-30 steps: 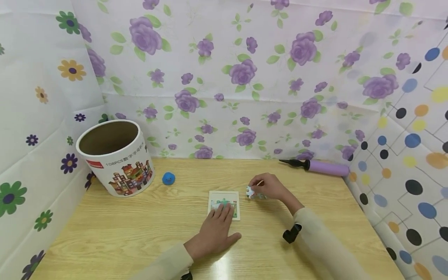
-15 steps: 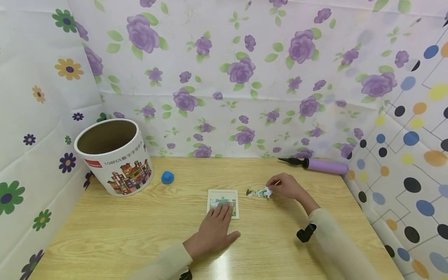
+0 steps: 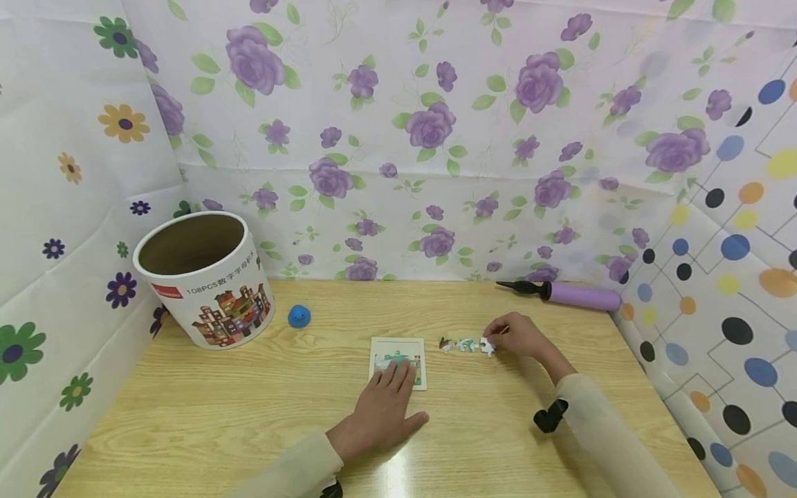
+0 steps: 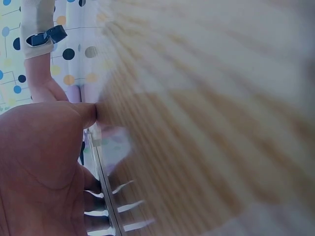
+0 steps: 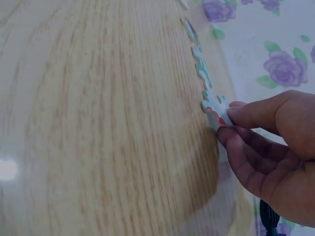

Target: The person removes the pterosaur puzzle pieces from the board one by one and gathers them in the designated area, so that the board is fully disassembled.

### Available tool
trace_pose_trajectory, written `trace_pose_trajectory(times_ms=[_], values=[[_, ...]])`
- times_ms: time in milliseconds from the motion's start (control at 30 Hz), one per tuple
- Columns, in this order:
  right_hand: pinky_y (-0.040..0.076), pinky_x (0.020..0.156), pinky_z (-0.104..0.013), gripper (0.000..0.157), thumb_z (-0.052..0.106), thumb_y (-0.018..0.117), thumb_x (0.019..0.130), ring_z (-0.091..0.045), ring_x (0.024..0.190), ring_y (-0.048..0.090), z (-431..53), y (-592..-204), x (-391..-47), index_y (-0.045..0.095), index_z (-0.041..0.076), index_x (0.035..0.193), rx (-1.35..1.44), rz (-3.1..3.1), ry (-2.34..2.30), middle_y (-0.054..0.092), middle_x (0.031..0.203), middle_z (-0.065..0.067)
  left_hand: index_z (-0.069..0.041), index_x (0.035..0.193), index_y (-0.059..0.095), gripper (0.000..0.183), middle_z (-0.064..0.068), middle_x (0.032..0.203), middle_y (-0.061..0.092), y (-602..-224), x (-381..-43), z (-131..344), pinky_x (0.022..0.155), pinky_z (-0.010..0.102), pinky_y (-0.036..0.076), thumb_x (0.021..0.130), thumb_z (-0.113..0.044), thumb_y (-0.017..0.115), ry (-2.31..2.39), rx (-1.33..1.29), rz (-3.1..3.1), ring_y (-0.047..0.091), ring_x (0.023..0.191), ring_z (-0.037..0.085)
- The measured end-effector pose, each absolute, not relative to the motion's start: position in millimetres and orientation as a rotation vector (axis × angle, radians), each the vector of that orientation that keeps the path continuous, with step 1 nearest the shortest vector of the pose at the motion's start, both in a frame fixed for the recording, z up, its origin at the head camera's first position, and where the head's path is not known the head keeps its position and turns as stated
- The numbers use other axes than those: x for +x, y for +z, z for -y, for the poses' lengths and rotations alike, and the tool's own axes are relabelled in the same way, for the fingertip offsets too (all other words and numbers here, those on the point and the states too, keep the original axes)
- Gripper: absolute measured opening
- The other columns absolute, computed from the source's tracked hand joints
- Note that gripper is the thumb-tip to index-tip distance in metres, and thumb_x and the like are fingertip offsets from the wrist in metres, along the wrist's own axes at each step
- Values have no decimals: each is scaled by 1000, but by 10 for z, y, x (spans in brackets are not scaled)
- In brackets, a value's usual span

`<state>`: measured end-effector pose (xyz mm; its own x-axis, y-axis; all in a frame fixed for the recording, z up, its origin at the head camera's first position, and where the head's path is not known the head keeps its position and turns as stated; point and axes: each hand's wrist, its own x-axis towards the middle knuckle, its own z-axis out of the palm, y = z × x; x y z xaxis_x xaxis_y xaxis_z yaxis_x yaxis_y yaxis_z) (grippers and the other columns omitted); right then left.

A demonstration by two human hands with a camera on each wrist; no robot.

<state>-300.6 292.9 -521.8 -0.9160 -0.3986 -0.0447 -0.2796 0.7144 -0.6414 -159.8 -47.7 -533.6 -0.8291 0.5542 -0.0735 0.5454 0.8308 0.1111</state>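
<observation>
With straight fingers my left hand [image 3: 385, 409] rests on a small framed jigsaw puzzle [image 3: 398, 343], covering its lower part. A greenish picture shows inside the pale frame. To the right, my right hand [image 3: 521, 337] pinches a jigsaw piece [image 5: 216, 114] between thumb and fingers at the table surface; red and light blue show on it. Two other pieces lie in a row to its left: a green and white middle piece [image 3: 465, 344] and a brown and white piece [image 3: 445, 343]. In the left wrist view, the left palm [image 4: 39, 172] faces the camera, its fingers reaching over the frame's edge.
A large white printed bucket [image 3: 230, 297] stands at the back left, with a small blue round toy [image 3: 299, 316] beside it. Along the table's back right lies a purple pump [image 3: 584, 296] with a black nozzle. Patterned cloth walls [image 3: 398, 207] enclose the wooden table [image 3: 249, 408].
My right hand has carried its piece rightward and down to the right end of the row, uncovering the two other pieces. The left hand has stayed on the puzzle.
</observation>
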Motion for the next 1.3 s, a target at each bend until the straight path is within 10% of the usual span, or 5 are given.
trace_pose_trajectory(times_ms=[1300], values=[[57,76,-34,14,16,71,98,-12,86,68,-2309,-5165,-2885,80,11,107,-728,-2792,-1030,75,101,-1,3,155,35,76,25,163,29,-5244,-1494,452,119,55,31,105,-53,46,225,870,-2897,27,152,41]])
